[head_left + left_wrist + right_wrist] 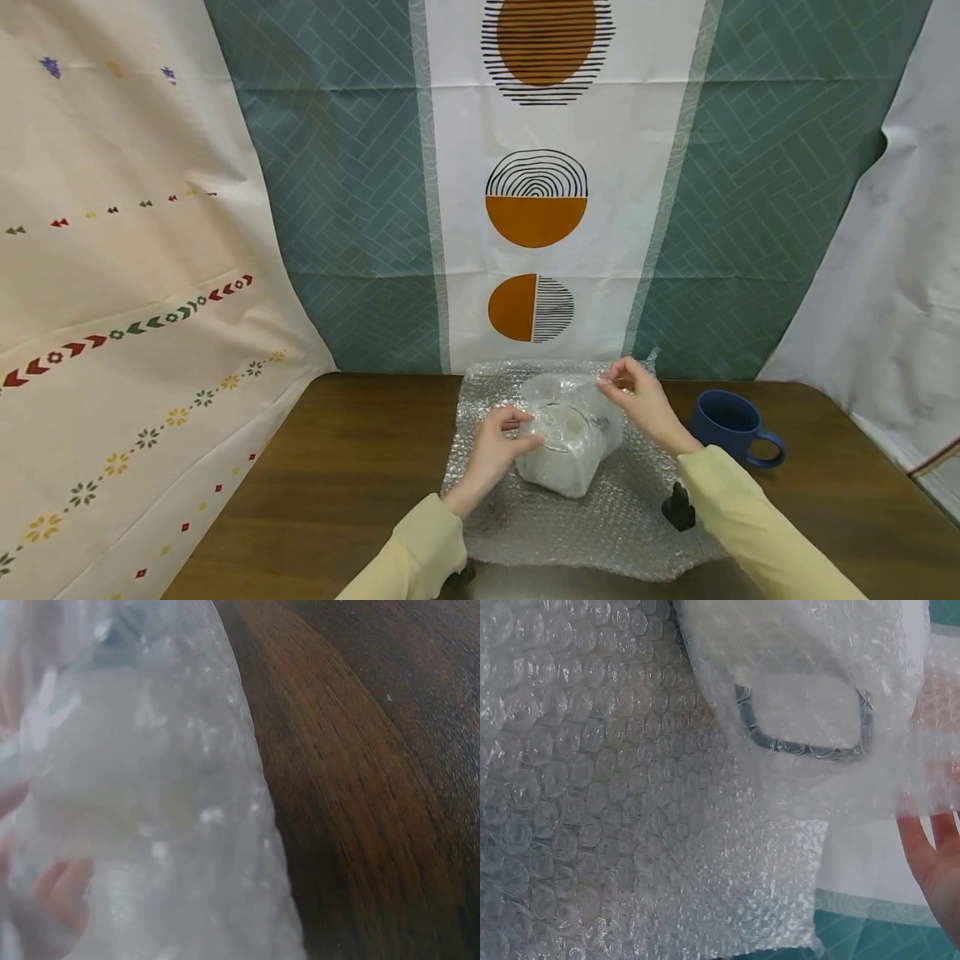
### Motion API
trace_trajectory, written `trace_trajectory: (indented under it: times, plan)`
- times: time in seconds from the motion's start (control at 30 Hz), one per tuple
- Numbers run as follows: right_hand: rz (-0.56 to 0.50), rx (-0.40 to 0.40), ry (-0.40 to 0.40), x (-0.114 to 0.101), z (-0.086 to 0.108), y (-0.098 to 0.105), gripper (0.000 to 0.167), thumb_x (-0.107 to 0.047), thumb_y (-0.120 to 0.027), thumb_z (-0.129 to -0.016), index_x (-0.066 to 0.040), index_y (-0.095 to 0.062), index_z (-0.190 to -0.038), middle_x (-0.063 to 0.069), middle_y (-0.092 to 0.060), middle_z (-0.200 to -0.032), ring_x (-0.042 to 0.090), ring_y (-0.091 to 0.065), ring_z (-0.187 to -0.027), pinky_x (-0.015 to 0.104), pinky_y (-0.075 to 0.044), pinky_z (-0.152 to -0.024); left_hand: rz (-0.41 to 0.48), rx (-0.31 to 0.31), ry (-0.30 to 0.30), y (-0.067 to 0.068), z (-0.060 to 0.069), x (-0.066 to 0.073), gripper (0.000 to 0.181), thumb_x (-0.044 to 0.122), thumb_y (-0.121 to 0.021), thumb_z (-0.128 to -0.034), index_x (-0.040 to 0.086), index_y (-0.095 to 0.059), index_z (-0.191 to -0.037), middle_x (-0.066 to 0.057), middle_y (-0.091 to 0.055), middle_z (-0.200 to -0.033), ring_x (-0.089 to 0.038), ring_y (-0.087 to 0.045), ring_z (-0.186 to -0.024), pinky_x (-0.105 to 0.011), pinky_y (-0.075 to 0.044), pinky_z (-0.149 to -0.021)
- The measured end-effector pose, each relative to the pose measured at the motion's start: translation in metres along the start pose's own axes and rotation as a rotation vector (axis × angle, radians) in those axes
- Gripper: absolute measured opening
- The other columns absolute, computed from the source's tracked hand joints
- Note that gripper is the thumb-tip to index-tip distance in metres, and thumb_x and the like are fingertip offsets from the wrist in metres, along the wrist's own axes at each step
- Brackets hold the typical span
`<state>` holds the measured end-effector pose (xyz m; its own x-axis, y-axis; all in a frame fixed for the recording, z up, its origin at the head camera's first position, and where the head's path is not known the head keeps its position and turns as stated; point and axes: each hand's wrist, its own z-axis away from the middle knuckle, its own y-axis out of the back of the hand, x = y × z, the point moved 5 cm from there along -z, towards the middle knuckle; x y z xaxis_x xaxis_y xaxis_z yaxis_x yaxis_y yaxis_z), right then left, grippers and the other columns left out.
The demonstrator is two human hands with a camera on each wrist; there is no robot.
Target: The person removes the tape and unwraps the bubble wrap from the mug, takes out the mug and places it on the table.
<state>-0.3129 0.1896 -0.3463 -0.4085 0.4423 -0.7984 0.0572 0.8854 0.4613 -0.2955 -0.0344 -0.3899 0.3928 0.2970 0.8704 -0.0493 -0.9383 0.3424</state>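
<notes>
A white mug [566,425] stands inside a loose wrapping of clear bubble wrap; its round rim shows through the plastic. In the right wrist view, the dark-edged loop of its handle [757,739] is visible through the layers. My left hand [495,446] holds the wrap at the near left of the rim, thumb and fingers bent. Through cloudy plastic, the left wrist view shows its fingers [66,889] blurred. At the far right, my right hand [639,400] pinches a raised edge of the wrap between thumb and fingers. A bubble wrap sheet [525,533] lies spread beneath.
To the right of the sheet, a blue mug [726,421] stands on the brown wooden table [352,475], handle toward the near right. A patterned cloth [337,208] hangs behind the table, with pale cloths at both sides. The sheet reaches the table's near side.
</notes>
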Motion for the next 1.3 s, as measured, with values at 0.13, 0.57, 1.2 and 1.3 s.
trace_trajectory:
  times: [0.13,0.57,1.2,1.3]
  plan:
    - [0.035,0.038,0.015,0.003,-0.002,0.003,0.013,-0.012,-0.06,-0.089,-0.003,-0.051,-0.094,0.011,-0.055,-0.096,0.025,-0.052,-0.092,0.04,-0.045,-0.072,-0.001,0.002,-0.003,0.0,0.0,0.0,0.025,0.014,-0.078,-0.0715,0.004,-0.065,-0.091,-0.007,-0.057,-0.1,-0.029,-0.056,-0.092,-0.035,-0.047,-0.074]
    - [0.181,0.117,0.008,0.032,-0.002,0.007,0.009,-0.006,-0.06,-0.088,-0.004,-0.056,-0.095,0.012,-0.058,-0.096,0.029,-0.053,-0.093,0.045,-0.046,-0.075,-0.042,0.013,0.019,-0.002,0.002,-0.001,0.026,0.015,-0.078,-0.0698,0.006,-0.065,-0.091,-0.003,-0.058,-0.099,-0.026,-0.057,-0.092,-0.033,-0.047,-0.073]
    - [0.256,0.127,-0.097,0.048,-0.004,0.01,0.02,-0.015,-0.051,-0.094,0.001,-0.06,-0.101,0.012,-0.061,-0.09,0.024,-0.054,-0.076,0.036,-0.042,-0.061,-0.043,0.009,0.006,-0.002,0.002,0.001,0.024,0.014,-0.078,-0.0707,0.006,-0.064,-0.089,-0.003,-0.056,-0.096,-0.028,-0.056,-0.092,-0.034,-0.047,-0.073]
    - [0.268,0.125,-0.116,0.05,-0.005,0.009,0.021,-0.015,-0.05,-0.095,0.002,-0.06,-0.102,0.014,-0.06,-0.09,0.023,-0.052,-0.073,0.035,-0.041,-0.06,-0.042,0.006,0.01,-0.002,0.002,0.0,0.024,0.014,-0.078,-0.071,0.006,-0.064,-0.09,-0.003,-0.056,-0.096,-0.029,-0.056,-0.093,-0.034,-0.047,-0.073]
